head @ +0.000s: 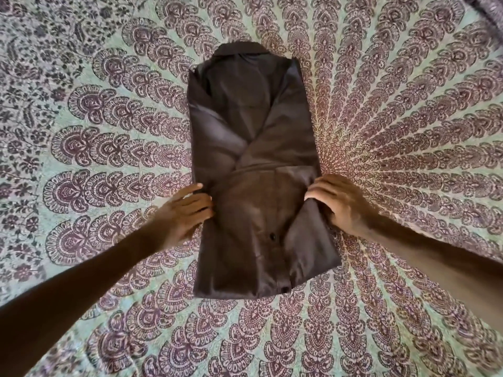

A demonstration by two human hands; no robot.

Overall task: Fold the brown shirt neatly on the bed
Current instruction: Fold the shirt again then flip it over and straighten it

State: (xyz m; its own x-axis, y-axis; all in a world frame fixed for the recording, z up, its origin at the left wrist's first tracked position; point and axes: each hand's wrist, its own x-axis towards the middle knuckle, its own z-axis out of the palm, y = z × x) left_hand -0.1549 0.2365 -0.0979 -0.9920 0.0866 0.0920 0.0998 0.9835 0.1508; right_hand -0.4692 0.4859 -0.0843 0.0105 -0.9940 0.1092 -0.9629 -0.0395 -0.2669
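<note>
- Bed [81, 104]: covered edge to edge by a paisley mandala bedspread in green and maroon. Nothing else lies on it that you need to work around; only a dark strip shows at the far right corner, too blurred to name.
- Brown shirt [253, 131]: lies lengthwise at the centre of the bed, collar [239, 49] at the far end. Both sides and sleeves are already folded in, giving a long narrow panel. The near part is turned up, its button placket showing.
- Left to do, by my reading: finish the crosswise fold toward the collar, then smooth it.
- Your right hand [340, 205]: grip pinched on the shirt's right edge, cloth bunched there.
- Your left hand [187, 213]: fingers spread, pressing flat against the left edge, not clamped.
- Button [272, 236]: midway down the placket.
</note>
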